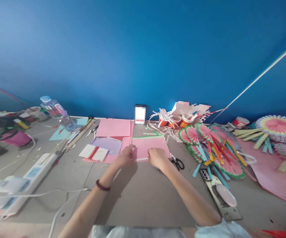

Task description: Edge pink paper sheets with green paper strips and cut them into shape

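Note:
A pink sheet of paper (150,145) with a green strip along its far edge and a white band along its near edge lies flat in front of me. My left hand (126,156) pinches its near left corner, fingers pressed together. Curled over the near edge on the right, my right hand (158,158) grips the same sheet; its fingertips are partly hidden. Just beyond that hand, scissors (178,162) with black handles lie partly under the paper. To the left are another pink sheet (113,127), a purple sheet (108,144) and a white pad with red strips (93,152).
Paper fans (211,140) with coloured strips, a phone (218,195) and a white computer mouse (225,195) lie right. Paper cups (175,121) and a small screen (140,115) stand by the blue wall. Left are a power strip (33,177), cables and a plastic bottle (56,110).

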Demonstrator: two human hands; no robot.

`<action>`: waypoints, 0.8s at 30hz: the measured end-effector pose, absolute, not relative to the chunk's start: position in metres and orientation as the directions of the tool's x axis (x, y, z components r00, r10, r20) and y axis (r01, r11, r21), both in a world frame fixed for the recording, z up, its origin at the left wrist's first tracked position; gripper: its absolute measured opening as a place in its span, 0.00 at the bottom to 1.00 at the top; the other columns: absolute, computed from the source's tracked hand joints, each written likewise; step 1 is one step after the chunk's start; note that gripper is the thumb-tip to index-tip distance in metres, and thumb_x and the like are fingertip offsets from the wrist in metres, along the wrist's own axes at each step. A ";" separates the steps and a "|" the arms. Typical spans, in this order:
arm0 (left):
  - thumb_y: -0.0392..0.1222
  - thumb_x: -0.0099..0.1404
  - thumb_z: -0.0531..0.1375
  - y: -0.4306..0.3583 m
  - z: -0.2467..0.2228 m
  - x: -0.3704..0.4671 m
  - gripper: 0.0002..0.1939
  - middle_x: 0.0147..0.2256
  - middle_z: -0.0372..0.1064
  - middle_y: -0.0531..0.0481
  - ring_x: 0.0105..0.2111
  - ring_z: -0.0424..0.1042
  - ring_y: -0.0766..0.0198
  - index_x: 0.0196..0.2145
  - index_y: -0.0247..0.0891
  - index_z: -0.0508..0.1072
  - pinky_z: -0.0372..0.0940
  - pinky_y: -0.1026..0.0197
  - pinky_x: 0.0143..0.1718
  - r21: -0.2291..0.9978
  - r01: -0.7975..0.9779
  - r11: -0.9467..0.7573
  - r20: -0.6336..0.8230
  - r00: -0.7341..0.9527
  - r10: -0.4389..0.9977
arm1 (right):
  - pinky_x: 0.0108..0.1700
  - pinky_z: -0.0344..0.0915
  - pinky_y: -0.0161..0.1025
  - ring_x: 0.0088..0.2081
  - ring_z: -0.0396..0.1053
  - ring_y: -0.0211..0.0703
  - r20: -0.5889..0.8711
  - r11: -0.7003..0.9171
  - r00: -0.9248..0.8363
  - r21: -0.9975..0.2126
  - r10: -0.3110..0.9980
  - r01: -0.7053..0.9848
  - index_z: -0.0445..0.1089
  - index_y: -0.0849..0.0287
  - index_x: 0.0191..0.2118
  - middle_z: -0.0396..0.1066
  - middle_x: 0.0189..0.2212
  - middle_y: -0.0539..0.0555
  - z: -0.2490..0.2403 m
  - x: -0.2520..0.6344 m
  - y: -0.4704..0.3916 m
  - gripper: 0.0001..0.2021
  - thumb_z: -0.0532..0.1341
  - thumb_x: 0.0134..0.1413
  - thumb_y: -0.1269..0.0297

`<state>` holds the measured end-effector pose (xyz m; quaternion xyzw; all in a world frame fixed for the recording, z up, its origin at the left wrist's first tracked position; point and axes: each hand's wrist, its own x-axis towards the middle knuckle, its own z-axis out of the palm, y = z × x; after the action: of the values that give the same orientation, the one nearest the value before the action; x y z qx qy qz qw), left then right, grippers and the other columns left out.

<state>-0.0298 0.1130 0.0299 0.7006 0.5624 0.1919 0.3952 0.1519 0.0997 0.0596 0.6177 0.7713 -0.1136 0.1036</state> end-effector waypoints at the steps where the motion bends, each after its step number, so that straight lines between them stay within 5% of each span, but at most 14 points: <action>1: 0.39 0.54 0.57 0.114 0.030 -0.030 0.20 0.26 0.62 0.55 0.25 0.63 0.66 0.46 0.38 0.66 0.60 0.65 0.27 0.762 0.645 -0.059 -0.186 0.305 0.934 | 0.37 0.64 0.37 0.41 0.73 0.50 -0.301 0.210 -0.214 -0.047 0.929 0.977 0.73 0.60 0.43 0.75 0.40 0.61 0.059 0.152 0.100 0.12 0.55 0.55 0.68; 7: 0.33 0.49 0.57 0.121 0.026 -0.033 0.26 0.28 0.63 0.54 0.27 0.65 0.66 0.48 0.39 0.64 0.59 0.66 0.28 0.696 0.711 -0.096 -0.236 0.354 0.905 | 0.38 0.63 0.36 0.41 0.73 0.49 -0.303 0.214 -0.219 -0.051 0.927 0.976 0.73 0.60 0.43 0.75 0.40 0.62 0.057 0.152 0.100 0.13 0.55 0.55 0.68; 14: 0.38 0.56 0.55 0.120 0.020 -0.032 0.19 0.27 0.63 0.54 0.27 0.65 0.64 0.47 0.39 0.65 0.60 0.64 0.29 0.676 0.723 -0.141 -0.155 0.327 0.932 | 0.38 0.64 0.37 0.41 0.74 0.50 -0.312 0.211 -0.216 -0.050 0.925 0.976 0.73 0.60 0.43 0.75 0.40 0.62 0.058 0.151 0.101 0.13 0.55 0.56 0.68; 24: 0.28 0.51 0.55 0.122 0.030 -0.032 0.24 0.29 0.62 0.54 0.26 0.64 0.68 0.47 0.40 0.63 0.56 0.69 0.22 0.609 0.784 -0.123 -0.277 0.356 0.893 | 0.37 0.63 0.37 0.41 0.74 0.50 -0.308 0.216 -0.219 -0.044 0.926 0.975 0.73 0.60 0.42 0.75 0.39 0.62 0.054 0.152 0.102 0.12 0.54 0.57 0.68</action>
<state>-0.0318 0.1220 0.0305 0.7453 0.5623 0.0780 0.3496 0.1518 0.1021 0.0542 0.6155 0.7722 -0.1146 0.1082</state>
